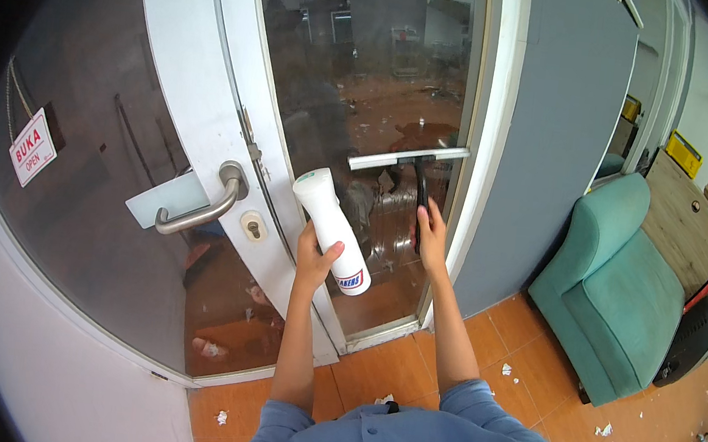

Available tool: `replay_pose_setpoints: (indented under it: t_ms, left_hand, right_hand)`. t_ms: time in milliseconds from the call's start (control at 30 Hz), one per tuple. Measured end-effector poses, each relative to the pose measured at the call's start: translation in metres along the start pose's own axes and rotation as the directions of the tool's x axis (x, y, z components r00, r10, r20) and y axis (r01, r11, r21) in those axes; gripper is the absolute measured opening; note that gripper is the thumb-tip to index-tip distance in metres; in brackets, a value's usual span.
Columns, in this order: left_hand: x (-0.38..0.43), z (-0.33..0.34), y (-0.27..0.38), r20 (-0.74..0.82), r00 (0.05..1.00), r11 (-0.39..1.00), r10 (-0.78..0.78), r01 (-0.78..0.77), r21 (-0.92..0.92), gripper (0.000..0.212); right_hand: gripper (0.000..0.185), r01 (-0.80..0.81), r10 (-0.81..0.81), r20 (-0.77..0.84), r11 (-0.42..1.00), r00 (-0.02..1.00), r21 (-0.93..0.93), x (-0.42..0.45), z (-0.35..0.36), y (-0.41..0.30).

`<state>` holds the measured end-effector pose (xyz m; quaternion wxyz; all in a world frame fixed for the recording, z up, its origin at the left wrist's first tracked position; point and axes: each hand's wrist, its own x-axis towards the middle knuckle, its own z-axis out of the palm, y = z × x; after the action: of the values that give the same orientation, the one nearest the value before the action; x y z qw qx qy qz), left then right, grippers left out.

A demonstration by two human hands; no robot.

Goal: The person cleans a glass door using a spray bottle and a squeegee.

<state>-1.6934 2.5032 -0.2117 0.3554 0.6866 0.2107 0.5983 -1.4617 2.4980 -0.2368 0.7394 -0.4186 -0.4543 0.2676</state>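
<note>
My left hand (316,258) grips a white spray bottle (339,229), tilted with its top toward the upper left. A label with writing shows near the bottle's base. My right hand (432,236) holds the black handle of a squeegee (410,157). Its long pale blade lies across the narrow glass side panel (368,69), the right end close to the panel's right frame. Streaks of wetness show on the glass below the blade. Whether the whole blade touches the glass cannot be told.
Left of the panel is a white-framed glass door (177,63) with a metal lever handle (201,209) jutting out and a hanging sign (34,147). A grey wall (544,137) and a green upholstered chair (621,298) stand at right. Paper scraps (603,430) litter the orange tiled floor (377,377).
</note>
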Motion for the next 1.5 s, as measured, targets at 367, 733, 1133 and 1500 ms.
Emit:
replay_pose_setpoints:
  t_ms: [367,733,1133,1500]
  left_hand:
    - [-0.016,-0.025,-0.001,-0.03,1.0,0.998,0.004,-0.002,0.06,0.055]
    - [-0.027,-0.039,0.013,-0.085,0.996,0.999,-0.026,0.029,0.036,0.049]
    - [-0.029,-0.046,0.025,-0.081,0.997,0.992,0.004,0.006,0.123,0.046]
    - [-0.025,-0.015,0.02,-0.182,0.983,0.997,0.006,0.008,0.077,0.045]
  right_hand:
    - [0.041,-0.057,0.036,0.226,0.994,0.974,0.09,-0.029,0.043,-0.092]
    - [0.043,0.253,-0.237,0.107,0.949,0.966,-0.19,0.004,0.114,-0.074]
    - [0.037,0.494,-0.381,0.314,0.648,0.869,-0.58,-0.015,0.022,-0.07]
    - [0.034,0.86,-0.371,0.776,0.208,0.51,-0.466,0.065,0.08,-0.206]
